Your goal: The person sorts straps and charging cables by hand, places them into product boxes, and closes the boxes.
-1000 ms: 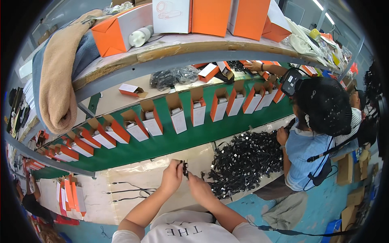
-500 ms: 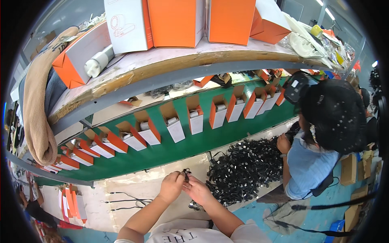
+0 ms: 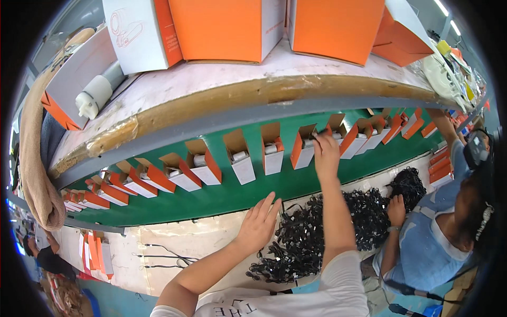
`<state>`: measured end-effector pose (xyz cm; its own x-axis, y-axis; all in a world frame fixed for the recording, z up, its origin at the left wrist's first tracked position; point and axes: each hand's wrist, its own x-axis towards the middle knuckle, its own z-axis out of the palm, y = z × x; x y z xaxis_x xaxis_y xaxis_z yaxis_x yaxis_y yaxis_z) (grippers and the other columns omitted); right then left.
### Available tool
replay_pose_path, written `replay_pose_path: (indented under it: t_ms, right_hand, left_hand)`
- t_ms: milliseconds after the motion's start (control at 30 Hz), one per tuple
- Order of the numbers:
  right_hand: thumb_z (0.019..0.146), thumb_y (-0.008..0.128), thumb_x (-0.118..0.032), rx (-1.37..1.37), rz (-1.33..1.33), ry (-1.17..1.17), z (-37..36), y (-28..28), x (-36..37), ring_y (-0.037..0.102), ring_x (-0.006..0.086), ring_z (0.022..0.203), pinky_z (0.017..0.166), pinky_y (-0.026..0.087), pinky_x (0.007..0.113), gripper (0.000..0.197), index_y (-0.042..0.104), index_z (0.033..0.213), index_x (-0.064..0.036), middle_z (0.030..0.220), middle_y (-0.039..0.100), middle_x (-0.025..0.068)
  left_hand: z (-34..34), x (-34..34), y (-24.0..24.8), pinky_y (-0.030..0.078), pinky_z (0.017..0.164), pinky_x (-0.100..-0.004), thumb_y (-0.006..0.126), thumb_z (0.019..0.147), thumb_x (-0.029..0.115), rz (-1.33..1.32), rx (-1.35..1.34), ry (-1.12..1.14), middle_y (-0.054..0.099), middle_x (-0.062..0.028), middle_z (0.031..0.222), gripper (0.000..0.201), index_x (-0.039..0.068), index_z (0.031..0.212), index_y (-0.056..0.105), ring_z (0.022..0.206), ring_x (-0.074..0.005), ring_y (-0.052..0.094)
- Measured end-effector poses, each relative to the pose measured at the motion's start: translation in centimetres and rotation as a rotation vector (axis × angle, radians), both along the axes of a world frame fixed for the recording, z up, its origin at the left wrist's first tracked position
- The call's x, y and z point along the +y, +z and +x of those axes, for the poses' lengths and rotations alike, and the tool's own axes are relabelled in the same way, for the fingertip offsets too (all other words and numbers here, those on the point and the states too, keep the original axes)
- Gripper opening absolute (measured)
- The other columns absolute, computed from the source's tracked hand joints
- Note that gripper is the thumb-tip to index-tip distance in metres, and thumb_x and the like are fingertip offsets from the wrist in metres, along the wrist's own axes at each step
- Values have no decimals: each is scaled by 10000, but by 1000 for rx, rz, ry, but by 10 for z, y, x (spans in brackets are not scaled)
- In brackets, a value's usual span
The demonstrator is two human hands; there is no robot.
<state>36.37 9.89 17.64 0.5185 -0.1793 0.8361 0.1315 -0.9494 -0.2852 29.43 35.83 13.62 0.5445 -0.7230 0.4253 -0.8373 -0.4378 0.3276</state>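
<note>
My right hand (image 3: 327, 150) reaches across the green belt (image 3: 222, 203) to the mouth of an open orange-and-white box (image 3: 302, 157). Its fingers are closed on a small black cable (image 3: 320, 133), partly hidden and blurred. Over the near edge of the belt, my left hand (image 3: 257, 223) is held with its fingers stretched out and nothing in it. Beside it on the right lies a large heap of black cables (image 3: 338, 227) with small light connectors. Several thin black cables (image 3: 165, 257) are laid side by side on the table to the left.
Open boxes (image 3: 203, 166) with white items inside stand along the belt. A shelf edge (image 3: 211, 100) bearing large orange-and-white boxes (image 3: 216, 31) overhangs it. At the right, a co-worker in blue (image 3: 422, 248) has a hand by the cables. Flattened cartons (image 3: 97, 253) are at the left.
My hands, together over the table before, have parted. The right has gone forward to a box with the black cable; the left has opened. The co-worker has leaned back and reaches toward the belt.
</note>
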Motion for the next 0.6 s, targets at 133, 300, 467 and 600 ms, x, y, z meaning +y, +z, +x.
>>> replay_pose_path:
  t_ms: [133, 300, 467, 600]
  right_hand:
    - [712, 558, -78, 293, -607, -139, 40, -9, -34, 583, 251, 737, 646, 465, 381, 87, 596, 789, -96, 784, 599, 82]
    - [697, 508, -36, 383, -470, 45, 73, -58, -72, 603, 281, 734, 658, 469, 404, 232, 626, 890, -83, 723, 615, 112]
    - [635, 525, -16, 787, -616, 4, 71, -35, -78, 501, 295, 1056, 842, 442, 404, 395, 582, 1024, -51, 1175, 515, 109]
    - [622, 523, -32, 1054, -654, -84, 84, -48, -62, 513, 344, 1004, 840, 439, 414, 379, 584, 996, -38, 1134, 531, 144]
  left_hand:
    - [-13, 37, -31, 409, 902, -402, 608, 734, 42, -44, 221, -18, 320, -218, 1318, 585, 16, 1265, 364, 1102, -367, 448]
    - [-46, 115, -87, 439, 850, -415, 591, 731, 48, 19, 408, 251, 349, -207, 1298, 541, 33, 1234, 393, 1042, -359, 485]
    - [-79, 229, -152, 469, 785, -372, 563, 734, 38, -14, 611, 811, 484, -164, 1160, 375, 55, 1106, 512, 953, -320, 545]
    - [-120, 290, -158, 474, 784, -355, 569, 749, 34, 52, 844, 1078, 541, -156, 1065, 294, 60, 1042, 565, 916, -270, 572]
